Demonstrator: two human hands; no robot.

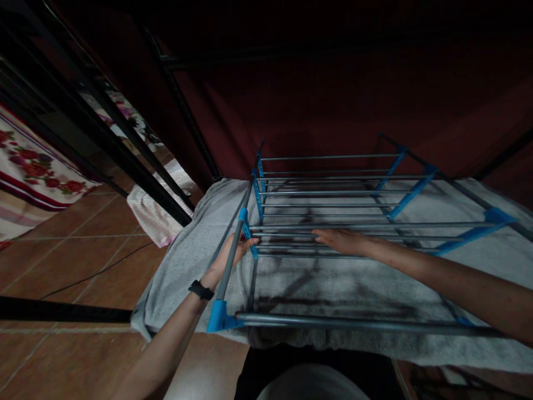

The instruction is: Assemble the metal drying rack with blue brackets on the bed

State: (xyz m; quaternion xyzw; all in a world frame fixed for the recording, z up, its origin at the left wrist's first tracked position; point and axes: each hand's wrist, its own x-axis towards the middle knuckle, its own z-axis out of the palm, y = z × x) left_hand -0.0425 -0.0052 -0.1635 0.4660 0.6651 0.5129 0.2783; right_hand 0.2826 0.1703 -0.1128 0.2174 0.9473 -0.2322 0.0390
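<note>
A clothes drying rack with grey metal rods [328,193] and blue plastic brackets [257,191] stands on a grey towel-like cover. My left hand [239,248], a black band on its wrist, reaches around the rack's left side tube. Its thumb lies against a blue bracket where the rods end, and its fingers are partly hidden behind the tube. Farther right, my right hand [343,242] is at the nearer group of rods, its fingers pointing left and closed about one thin rod. The underside of that hand is hidden.
The grey cover [300,283] drapes over a raised surface before a dark red curtain [333,105]. Black metal posts [104,144] rise at the left. Beyond them are a tiled floor [95,266], a striped cloth [162,203], a thin cable and a flowered blanket [41,166].
</note>
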